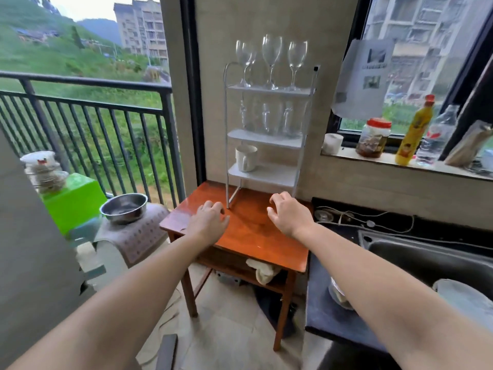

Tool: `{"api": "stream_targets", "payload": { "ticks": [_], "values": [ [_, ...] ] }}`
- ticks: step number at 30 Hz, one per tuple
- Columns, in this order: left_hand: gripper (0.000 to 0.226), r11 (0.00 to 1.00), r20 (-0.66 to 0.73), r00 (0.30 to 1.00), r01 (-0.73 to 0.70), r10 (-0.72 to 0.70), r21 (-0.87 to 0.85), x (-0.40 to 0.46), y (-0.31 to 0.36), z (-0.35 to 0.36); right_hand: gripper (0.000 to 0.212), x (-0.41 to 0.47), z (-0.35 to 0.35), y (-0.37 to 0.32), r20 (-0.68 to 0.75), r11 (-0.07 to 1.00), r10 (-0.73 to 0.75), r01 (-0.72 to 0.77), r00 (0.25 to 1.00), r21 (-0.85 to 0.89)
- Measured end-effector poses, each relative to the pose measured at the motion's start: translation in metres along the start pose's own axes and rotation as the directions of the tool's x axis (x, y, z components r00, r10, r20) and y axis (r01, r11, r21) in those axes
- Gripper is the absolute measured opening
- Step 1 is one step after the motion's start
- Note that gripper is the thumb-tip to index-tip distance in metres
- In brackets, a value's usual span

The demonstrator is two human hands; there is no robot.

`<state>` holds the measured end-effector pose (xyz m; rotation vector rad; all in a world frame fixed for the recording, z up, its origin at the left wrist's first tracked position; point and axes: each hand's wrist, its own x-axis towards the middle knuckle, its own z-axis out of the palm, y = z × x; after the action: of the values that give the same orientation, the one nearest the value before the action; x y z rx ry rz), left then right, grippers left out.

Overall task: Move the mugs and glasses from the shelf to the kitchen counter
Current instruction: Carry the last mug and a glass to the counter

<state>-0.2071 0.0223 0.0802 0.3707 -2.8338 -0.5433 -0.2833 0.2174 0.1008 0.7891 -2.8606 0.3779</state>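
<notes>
Both the left hand (209,218) and right hand (289,217) hover loosely open, empty, near the slim white three-tier wire shelf (266,137); knocking it could topple the clear stemmed wine glasses (271,60) on top.

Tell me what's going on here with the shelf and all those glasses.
A person is reaching both bare hands toward a small white shelf rack standing on a wooden table. Neither the left hand nor the right hand holds anything; both hover over the tabletop with fingers loosely curled. The wine glasses on the top tier, the clear glasses on the middle tier and a white mug on the bottom tier are all untouched. The dark counter by the sink is to the right.
</notes>
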Motion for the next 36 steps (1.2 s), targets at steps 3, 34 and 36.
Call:
{"api": "stream_targets", "payload": {
  "ticks": [3,34,36],
  "values": [
    [0.031,0.999,-0.007,1.000,-0.027,0.027,-0.019,0.054,0.001,0.011,0.035,0.055,0.003,0.015,-0.015,0.999,0.028,-0.028,0.999,0.024],
    [0.025,0.511,0.391,0.898,0.436,-0.200,-0.741,0.375,-0.002,0.106,0.019,0.352,-0.034,0.057,-0.098,0.300,0.771,-0.223,0.629,0.928],
    [0.017,0.437,0.437,0.877,0.478,-0.199,-0.762,0.378,-0.004,0.109,0.022,0.345,-0.038,0.055,-0.092,0.259,0.763,-0.172,0.640,0.950]
  ]
}}
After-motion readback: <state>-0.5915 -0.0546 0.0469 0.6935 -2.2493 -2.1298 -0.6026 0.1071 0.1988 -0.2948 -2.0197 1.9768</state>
